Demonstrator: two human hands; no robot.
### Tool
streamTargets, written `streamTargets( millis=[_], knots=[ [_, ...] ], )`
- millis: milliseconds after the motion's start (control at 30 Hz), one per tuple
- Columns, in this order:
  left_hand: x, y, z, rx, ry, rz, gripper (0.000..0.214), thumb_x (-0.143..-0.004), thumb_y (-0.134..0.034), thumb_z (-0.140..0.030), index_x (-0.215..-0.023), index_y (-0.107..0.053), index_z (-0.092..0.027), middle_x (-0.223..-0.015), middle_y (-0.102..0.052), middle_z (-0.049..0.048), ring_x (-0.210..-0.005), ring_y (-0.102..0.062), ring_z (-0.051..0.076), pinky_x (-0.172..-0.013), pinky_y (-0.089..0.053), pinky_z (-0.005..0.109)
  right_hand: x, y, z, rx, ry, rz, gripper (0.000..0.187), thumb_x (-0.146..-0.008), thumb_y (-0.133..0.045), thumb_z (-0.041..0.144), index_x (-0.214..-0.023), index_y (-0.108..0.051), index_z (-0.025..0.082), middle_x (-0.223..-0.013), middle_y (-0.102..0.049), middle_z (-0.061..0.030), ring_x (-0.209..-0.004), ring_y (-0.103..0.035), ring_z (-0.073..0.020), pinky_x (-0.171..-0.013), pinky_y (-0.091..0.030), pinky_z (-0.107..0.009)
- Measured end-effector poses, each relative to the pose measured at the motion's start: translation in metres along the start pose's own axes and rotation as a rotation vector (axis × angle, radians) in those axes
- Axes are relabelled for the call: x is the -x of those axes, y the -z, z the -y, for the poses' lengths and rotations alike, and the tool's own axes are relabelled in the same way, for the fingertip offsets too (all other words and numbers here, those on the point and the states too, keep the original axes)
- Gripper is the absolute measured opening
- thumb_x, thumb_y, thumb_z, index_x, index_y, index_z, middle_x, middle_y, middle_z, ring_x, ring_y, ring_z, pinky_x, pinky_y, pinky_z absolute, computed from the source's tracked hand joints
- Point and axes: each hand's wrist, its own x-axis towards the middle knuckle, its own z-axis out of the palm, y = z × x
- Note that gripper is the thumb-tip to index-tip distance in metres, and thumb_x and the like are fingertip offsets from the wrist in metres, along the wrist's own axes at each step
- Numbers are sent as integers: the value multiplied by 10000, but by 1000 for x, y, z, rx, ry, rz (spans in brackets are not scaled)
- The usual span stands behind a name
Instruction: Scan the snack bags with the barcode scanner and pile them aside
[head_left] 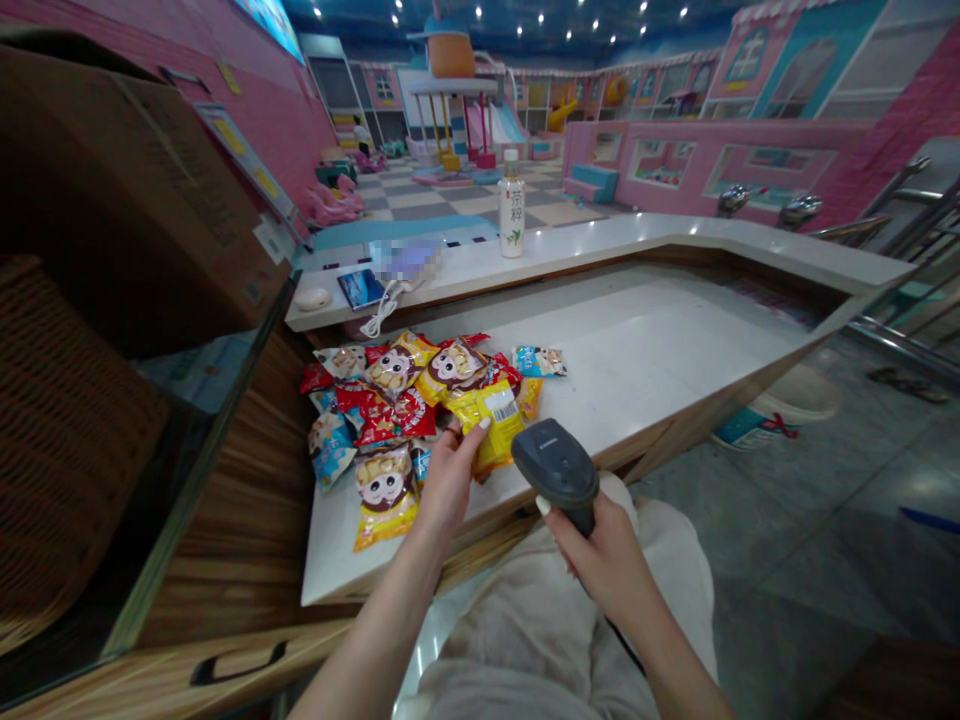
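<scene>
My left hand (451,470) pinches a yellow snack bag (489,432), its barcode side turned up. Wrapped round the handle of a dark grey barcode scanner (555,462) is my right hand (600,550). The scanner's head lies just right of the yellow bag and points toward it. Behind and left of my left hand, a pile of snack bags covers the counter: red bags (394,418), blue bags (330,448) and yellow bags with a monkey face (454,365). One monkey-face bag (385,497) lies nearest the front edge. A small blue bag (538,361) sits at the pile's right.
On the raised white ledge (637,232) stand a tea bottle (511,210), a blue card (361,288), a white cable (384,308) and a round white object (313,299). A cardboard box (150,170) and wicker basket (67,450) stand left. A bucket (780,410) is on the floor at right.
</scene>
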Motion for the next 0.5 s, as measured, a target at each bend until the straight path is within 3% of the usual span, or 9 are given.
streamTargets(
  millis=[300,500],
  knots=[
    [-3,-13,1,-56,46,81,464,-756,-770,-317,-1156,-568,-197,-1177,-733,100,-1076,-708,238,-960,-549,390,7,10,-20,-66,-51,-50,219,-876,-656,380,-899,-685,164,-512,-600,19,-414,-526,-151,-413,-409,-231],
    [-41,-55,24,-254,-44,363,440,-744,-779,-398,-1097,-621,-187,-1100,-743,86,-958,-707,211,-891,-549,354,14,28,-28,-148,-151,-110,260,-828,-700,440,-824,-656,184,-487,-578,28,-396,-553,-159,-398,-430,-241]
  ],
)
